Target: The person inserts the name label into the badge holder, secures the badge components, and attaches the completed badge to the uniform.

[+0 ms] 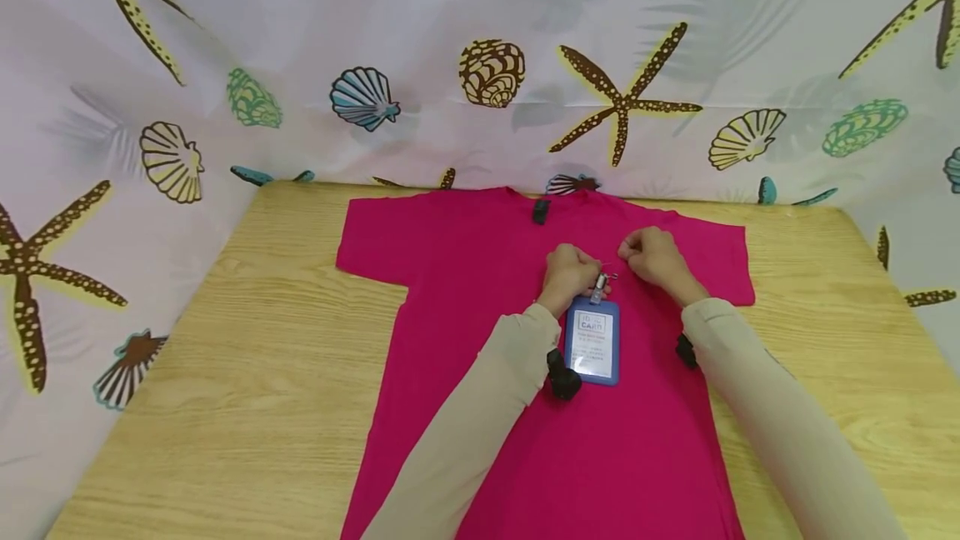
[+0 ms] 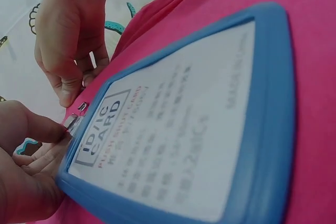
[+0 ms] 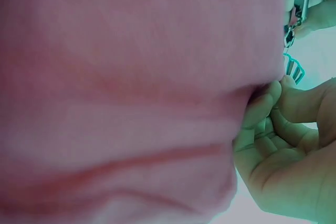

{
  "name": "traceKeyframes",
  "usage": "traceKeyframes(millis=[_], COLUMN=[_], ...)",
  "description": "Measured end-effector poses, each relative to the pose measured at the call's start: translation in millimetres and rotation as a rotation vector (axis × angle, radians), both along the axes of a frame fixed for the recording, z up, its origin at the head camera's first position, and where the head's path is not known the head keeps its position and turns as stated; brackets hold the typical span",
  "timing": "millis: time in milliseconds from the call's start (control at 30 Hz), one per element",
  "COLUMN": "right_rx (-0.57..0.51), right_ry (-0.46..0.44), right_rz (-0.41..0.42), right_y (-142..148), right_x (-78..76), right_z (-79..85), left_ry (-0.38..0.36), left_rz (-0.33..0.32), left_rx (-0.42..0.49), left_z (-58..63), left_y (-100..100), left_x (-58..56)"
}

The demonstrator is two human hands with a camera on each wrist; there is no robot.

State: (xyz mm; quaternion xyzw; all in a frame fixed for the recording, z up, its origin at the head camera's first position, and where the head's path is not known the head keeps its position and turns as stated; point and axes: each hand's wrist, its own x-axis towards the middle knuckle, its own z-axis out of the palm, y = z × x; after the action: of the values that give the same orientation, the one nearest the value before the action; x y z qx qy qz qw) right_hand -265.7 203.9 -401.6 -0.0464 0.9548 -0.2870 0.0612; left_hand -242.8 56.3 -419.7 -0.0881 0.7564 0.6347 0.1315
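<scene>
A bright pink T-shirt (image 1: pixel 465 315) lies spread out, and a blue-framed ID card holder (image 1: pixel 592 344) rests on its chest. The holder's metal clip (image 1: pixel 598 286) is pinched by my left hand (image 1: pixel 566 277); in the left wrist view the thumb and fingers close on it at the holder's top end. My right hand (image 1: pixel 656 257) is just right of the clip, fingers curled. In the right wrist view its thumb and fingertips pinch the shirt's fabric (image 3: pixel 131 103), where a crease runs to them. The exact spot between the fingertips is partly hidden.
Under the shirt is a wooden table (image 1: pixel 285 357). A white curtain (image 1: pixel 427 15) printed with shells and starfish hangs behind and at the sides. Near the shirt's collar lies a small black object (image 1: pixel 541 211). Dark wrist cameras (image 1: pixel 562 375) sit at both cuffs.
</scene>
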Motion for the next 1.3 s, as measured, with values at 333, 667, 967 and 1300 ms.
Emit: traceKeyframes(millis=[333,667,967,1300], right_rx=[-0.064,-0.095,-0.206,-0.302], right_ry=[-0.044,-0.080,-0.160,-0.218], right_rz=[0.003,0.009,-0.013,0.009], right_y=[0,0,1,7], right_x=[1.4,2.1,2.3,3.4], right_z=[-1.1,-2.5,-4.4,-5.7], left_ry=[-0.004,-0.069,-0.138,-0.222], left_rz=[0.073,0.172,0.228,0.279], left_rx=[0.061,0.162,0.274,0.293], left_z=[-4.9,-6.2,-3.5,0.6], left_y=[8,12,16,24], left_x=[-1.2,-5.0,-7.4,-12.7])
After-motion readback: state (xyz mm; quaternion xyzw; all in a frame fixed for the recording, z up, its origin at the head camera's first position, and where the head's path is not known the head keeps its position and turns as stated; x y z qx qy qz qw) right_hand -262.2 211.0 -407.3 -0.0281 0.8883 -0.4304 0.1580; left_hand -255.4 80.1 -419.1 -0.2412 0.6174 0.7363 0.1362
